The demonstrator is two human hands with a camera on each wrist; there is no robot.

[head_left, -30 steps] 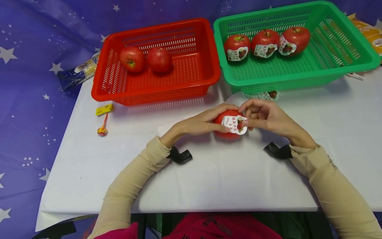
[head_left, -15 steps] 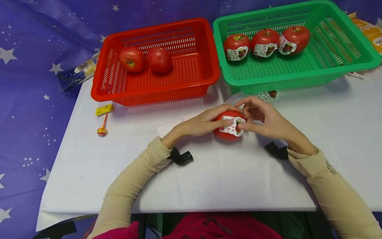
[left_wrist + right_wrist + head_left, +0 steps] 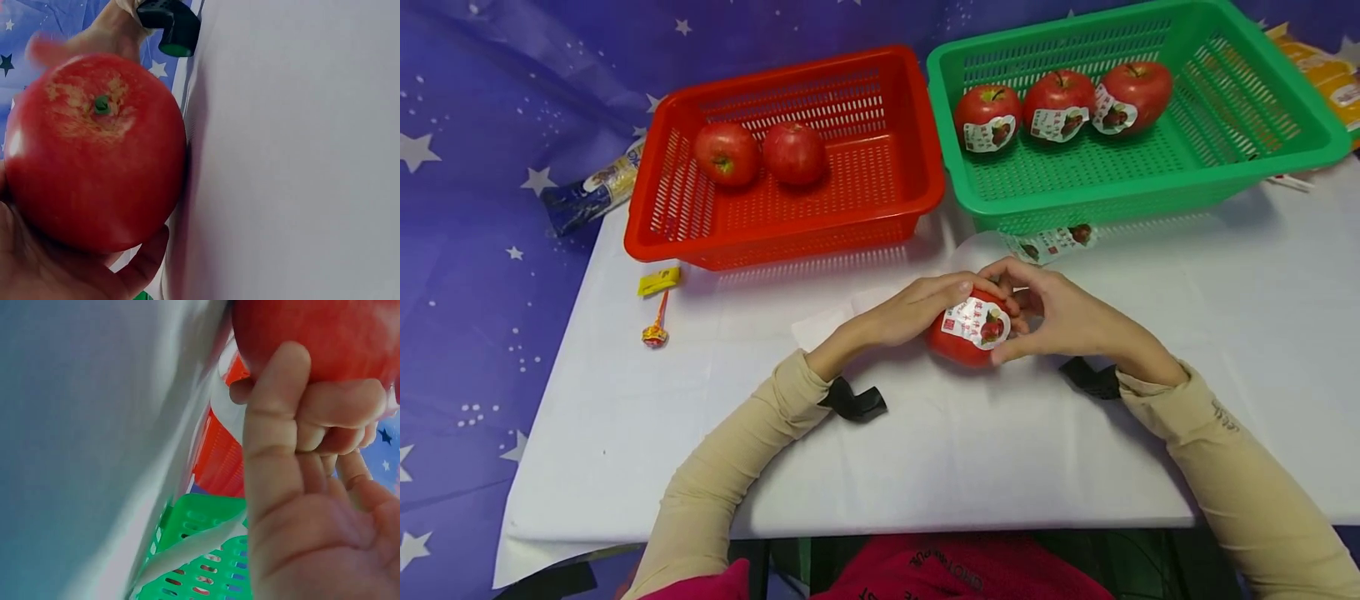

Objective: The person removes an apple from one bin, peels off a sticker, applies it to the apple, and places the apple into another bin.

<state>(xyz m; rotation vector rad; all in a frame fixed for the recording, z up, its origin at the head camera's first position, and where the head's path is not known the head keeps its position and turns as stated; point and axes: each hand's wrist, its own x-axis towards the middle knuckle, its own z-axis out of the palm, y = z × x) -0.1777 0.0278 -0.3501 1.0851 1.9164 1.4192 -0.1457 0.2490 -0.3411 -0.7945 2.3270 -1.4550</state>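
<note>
Both hands are on a red apple at the middle of the white table. A white label sticker with red writing and an apple picture lies on its top. My left hand holds the apple's left and far side, thumb at the label's upper edge. In the left wrist view, its fingers curl under the apple, whose green stem shows. My right hand grips the right side, thumb low at the front and fingers behind. The right wrist view has bent fingers against the red skin.
A red basket holds two apples; a green basket holds three labelled apples. A strip of label stickers lies before the green basket. Toward the left are a lollipop and yellow packet. White paper lies near my left wrist.
The label has gone from being pinched at its right edge to lying on the apple. My left thumb has moved up off it, and my right hand has shifted round the apple's side.
</note>
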